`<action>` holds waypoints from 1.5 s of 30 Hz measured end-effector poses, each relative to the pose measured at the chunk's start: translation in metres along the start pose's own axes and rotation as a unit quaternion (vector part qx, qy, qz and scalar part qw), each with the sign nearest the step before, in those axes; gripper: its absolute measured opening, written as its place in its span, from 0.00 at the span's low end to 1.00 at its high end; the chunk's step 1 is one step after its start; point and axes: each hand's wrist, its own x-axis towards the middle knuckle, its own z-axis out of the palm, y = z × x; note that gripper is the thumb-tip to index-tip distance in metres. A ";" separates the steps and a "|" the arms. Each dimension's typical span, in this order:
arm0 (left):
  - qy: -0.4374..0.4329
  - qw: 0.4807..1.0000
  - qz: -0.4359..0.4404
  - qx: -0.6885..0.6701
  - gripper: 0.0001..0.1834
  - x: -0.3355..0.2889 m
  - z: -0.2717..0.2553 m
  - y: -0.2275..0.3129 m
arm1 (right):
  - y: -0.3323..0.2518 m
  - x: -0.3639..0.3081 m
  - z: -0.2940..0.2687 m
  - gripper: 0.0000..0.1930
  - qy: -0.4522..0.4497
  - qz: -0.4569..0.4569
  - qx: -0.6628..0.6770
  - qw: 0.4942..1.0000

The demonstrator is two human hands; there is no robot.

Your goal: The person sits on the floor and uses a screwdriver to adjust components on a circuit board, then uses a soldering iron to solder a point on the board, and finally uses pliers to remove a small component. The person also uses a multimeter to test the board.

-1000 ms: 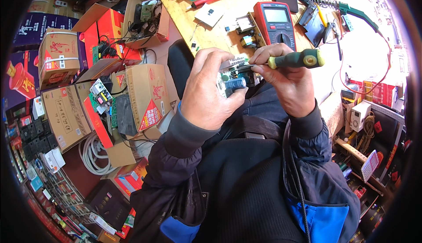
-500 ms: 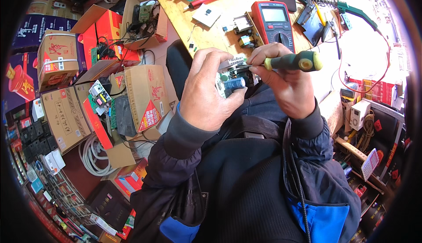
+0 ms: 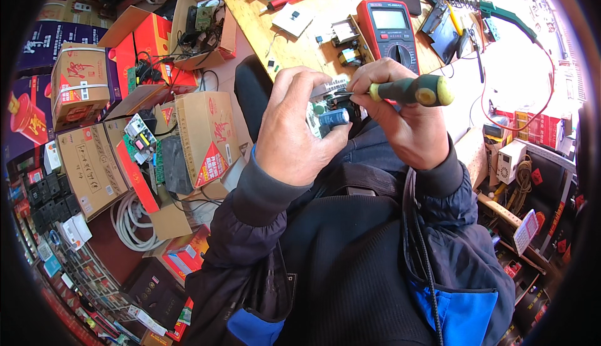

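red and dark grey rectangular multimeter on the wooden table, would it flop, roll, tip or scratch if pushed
The multimeter probably won't flop: it looks hard-shelled. Broad and boxy, it seems unlikely to roll or tip. Its exposed screen might scratch.

The left hand (image 3: 294, 127) is gripping a small circuit board (image 3: 317, 108) bearing a blue cylindrical component (image 3: 334, 117), while the right hand (image 3: 404, 120) is holding a green-and-yellow screwdriver (image 3: 410, 90), its shaft pointing toward the board. Beyond them, a red multimeter (image 3: 389, 21) is lying on the wooden tabletop (image 3: 335, 6).
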 end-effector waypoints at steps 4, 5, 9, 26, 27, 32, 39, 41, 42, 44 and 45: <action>0.001 1.000 -0.002 -0.004 0.30 0.000 0.000 0.000 | 0.002 0.000 0.000 0.07 0.003 0.000 0.003 1.000; 0.001 1.000 0.000 -0.002 0.30 0.000 0.000 0.000 | 0.002 0.000 0.000 0.07 0.005 0.006 0.013 1.000; 0.008 1.000 0.023 0.000 0.28 0.000 0.001 -0.004 | 0.002 -0.001 0.001 0.06 0.009 0.014 0.022 1.000; 0.002 1.000 -0.009 -0.021 0.29 -0.002 -0.002 -0.003 | 0.005 0.000 0.003 0.07 0.006 0.023 0.049 0.999; 0.001 1.000 -0.011 -0.022 0.29 -0.002 -0.002 -0.003 | 0.005 0.000 0.003 0.07 0.004 0.017 0.049 0.999; 0.006 1.000 0.001 -0.015 0.29 -0.003 -0.002 -0.004 | 0.006 0.001 0.002 0.07 0.000 0.021 0.042 0.999; 0.011 1.000 0.023 -0.005 0.27 -0.002 -0.002 -0.006 | 0.009 0.001 0.001 0.06 -0.002 0.005 0.029 1.000; 0.007 1.000 0.008 -0.015 0.28 -0.003 -0.002 -0.005 | 0.011 0.002 0.002 0.07 0.002 -0.009 0.031 0.999; 0.004 1.000 -0.004 -0.020 0.28 -0.004 -0.003 -0.004 | 0.011 0.002 0.002 0.07 0.001 -0.015 0.030 0.999; 0.001 1.000 -0.017 -0.026 0.29 -0.004 -0.003 -0.003 | 0.012 0.002 0.001 0.07 -0.002 -0.016 0.028 0.999; 0.002 0.999 -0.018 -0.026 0.28 -0.004 -0.003 -0.002 | 0.012 0.002 0.001 0.07 -0.001 -0.021 0.023 1.000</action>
